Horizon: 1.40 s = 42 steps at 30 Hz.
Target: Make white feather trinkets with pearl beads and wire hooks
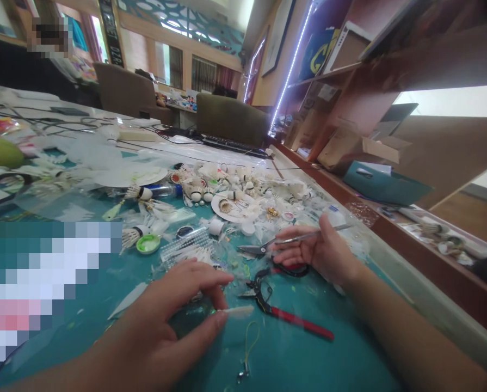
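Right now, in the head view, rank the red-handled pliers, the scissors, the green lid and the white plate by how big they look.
1. Red-handled pliers, longest, though nearest the camera.
2. Scissors, held in the right hand.
3. White plate, partly covered and farther off, so unsure against the scissors.
4. Green lid, clearly smallest.

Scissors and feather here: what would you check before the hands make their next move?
1. Right hand grips the scissors: ok.
2. Left hand pinches the white feather piece between thumb and finger: ok.
3. Scissors blades apart from the feather piece: ok.
4. Red-handled pliers lie on the teal table between the hands, possibly in the way: not ok.
5. Blades open or shut: cannot tell.
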Available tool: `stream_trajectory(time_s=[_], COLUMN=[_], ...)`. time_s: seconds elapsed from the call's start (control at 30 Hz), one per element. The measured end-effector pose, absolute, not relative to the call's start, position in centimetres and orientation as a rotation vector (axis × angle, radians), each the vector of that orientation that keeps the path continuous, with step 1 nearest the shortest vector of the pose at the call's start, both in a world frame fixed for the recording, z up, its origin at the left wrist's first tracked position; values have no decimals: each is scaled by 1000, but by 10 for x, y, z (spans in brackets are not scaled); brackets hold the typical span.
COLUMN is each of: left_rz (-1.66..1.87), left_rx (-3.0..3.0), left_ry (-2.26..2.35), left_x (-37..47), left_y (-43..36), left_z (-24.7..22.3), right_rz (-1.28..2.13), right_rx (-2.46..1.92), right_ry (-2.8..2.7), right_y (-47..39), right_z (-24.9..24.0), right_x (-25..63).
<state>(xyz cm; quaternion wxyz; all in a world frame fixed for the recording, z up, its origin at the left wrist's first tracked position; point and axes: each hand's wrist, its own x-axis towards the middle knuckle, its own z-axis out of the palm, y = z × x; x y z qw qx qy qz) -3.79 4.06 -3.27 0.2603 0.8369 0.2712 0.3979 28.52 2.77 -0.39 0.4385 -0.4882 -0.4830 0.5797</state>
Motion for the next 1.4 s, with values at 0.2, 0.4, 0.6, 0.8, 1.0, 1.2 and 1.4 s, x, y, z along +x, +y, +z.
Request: stream_trajectory(time_s=[0.2,0.4,0.6,0.8,1.0,1.2,1.4], left_rz=[1067,1063,1011,946,882,790,919], left_rx=[2208,2196,2263,2354,2396,2411,2428], left_ry=[714,685,672,629,607,501,418], left_x=[-37,-38,-36,-37,-43,-43,-39], left_y=[37,35,33,34,35,36,30], left_z=[-28,-33,-34,-29,-35,-33,-30], right_rz=[1556,1675,1818,1879,1808,1672,1652], right_rx=[-1044,-991,-913,-856,-894,-950,-935], right_ry=[-1260,-1320,-1306,-998,-972,-1109,-1164], right_y=[17,11,1,9,11,7,4], right_z=[-4,-1,-3,-11,-12,-17,-18], right_x=[270,260,240,245,245,235,230])
